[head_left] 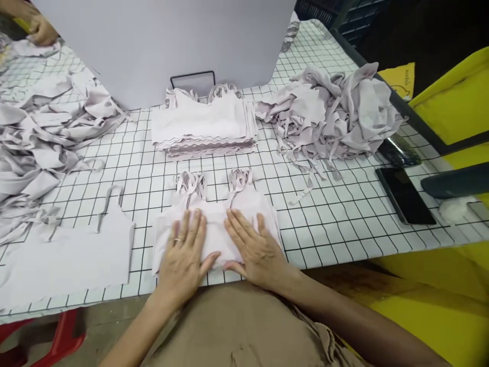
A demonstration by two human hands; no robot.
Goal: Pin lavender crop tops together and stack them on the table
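Note:
In the head view, a small stack of pale pink camisole tops [217, 224] lies flat at the table's front edge, thin straps bunched at its far side. My left hand [183, 257] rests flat on the stack's left half, fingers spread, a ring on one finger. On the right half lies my right hand [254, 250], palm down with the fingers stretched out. Neither hand grips anything. Just beyond is a thicker, neat pile of the same tops [204, 122]. To the left, a single top [76, 260] is spread flat with one strap loop showing.
Loose pale garments are heaped at left [46, 132] and right [332, 112] on the checked tablecloth [317, 224]. A grey board [171, 46] stands at the back. A dark phone [405, 196] lies near the right edge. Another person's hand [42, 30] shows at upper left.

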